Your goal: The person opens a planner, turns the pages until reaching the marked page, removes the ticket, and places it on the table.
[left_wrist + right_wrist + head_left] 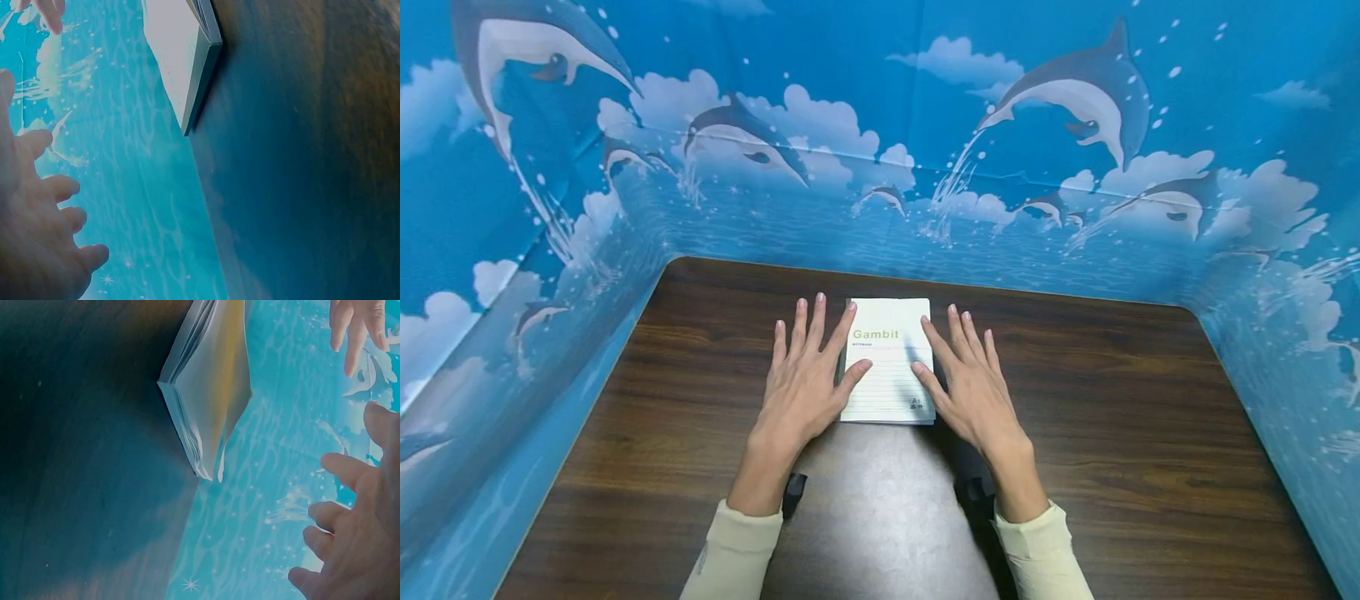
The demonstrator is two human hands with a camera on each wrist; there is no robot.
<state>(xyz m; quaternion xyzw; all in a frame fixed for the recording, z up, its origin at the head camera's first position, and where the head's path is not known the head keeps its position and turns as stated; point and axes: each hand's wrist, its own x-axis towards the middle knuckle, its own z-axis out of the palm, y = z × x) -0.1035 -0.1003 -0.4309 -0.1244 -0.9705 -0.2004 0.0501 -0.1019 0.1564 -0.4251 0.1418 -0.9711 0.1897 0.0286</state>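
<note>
A cream notebook (887, 379) marked "Gambit" lies closed on the dark wooden table (1112, 433), its lower edge toward me. Over its left side my left hand (805, 383) is spread, palm down, with thumb and index finger overlapping the cover. My right hand (973, 383) is spread over the right side in the same way. Both wrist views show the notebook (178, 56) from the side, apart from the left hand (37, 219) and from the right hand (356, 519). Neither hand grips anything. In the right wrist view the notebook's cover (219, 381) stands slightly raised from the pages.
A blue cloth (850, 225) printed with dolphins and clouds hangs behind the table and along both sides. Black straps (793, 492) show at the wrists, beside pale sleeves (737, 542).
</note>
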